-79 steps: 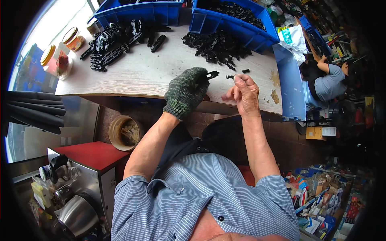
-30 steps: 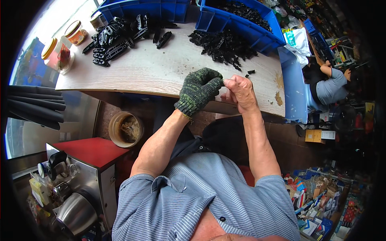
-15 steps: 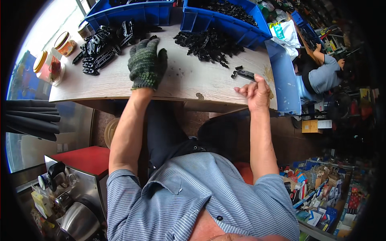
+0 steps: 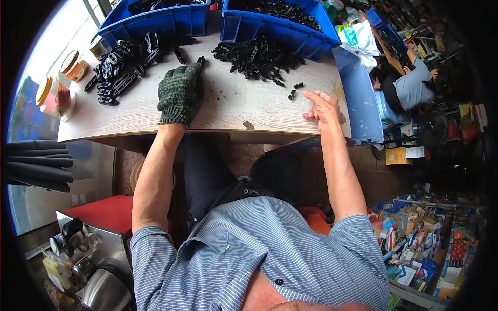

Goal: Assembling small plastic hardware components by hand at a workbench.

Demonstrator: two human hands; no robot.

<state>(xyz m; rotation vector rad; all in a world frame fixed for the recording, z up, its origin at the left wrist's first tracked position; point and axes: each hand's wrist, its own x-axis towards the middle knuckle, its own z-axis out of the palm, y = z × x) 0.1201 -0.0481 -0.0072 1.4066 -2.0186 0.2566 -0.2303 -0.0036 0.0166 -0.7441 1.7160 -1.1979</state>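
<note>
A dark green knitted glove covers my left hand (image 4: 181, 94), which rests over the table's left half. Its fingers look curled together, and a dark tip juts out at the top; whether that is glove or a held part I cannot tell. Beyond it lies a slim black plastic part (image 4: 180, 55). My bare right hand (image 4: 322, 107) is near the table's right end, one finger stretched left and the lower ones bent. No held thing shows in it. Just left of that fingertip lies a small black piece (image 4: 292, 95), with another small piece (image 4: 298, 85) slightly farther back.
A heap of black plastic parts (image 4: 259, 59) spreads before a blue bin (image 4: 280, 30). Longer black parts (image 4: 120, 67) are piled at left, near another blue bin (image 4: 155, 23) and lidded jars (image 4: 52, 96). A pale blue tub (image 4: 360, 98) adjoins the right edge; a person (image 4: 412, 85) sits beyond.
The black clip-like part at my right hand's fingertips is out of sight now. That hand has moved forward, beside the small pieces. My left hand's fingers look more bunched; the whole view has shifted slightly.
</note>
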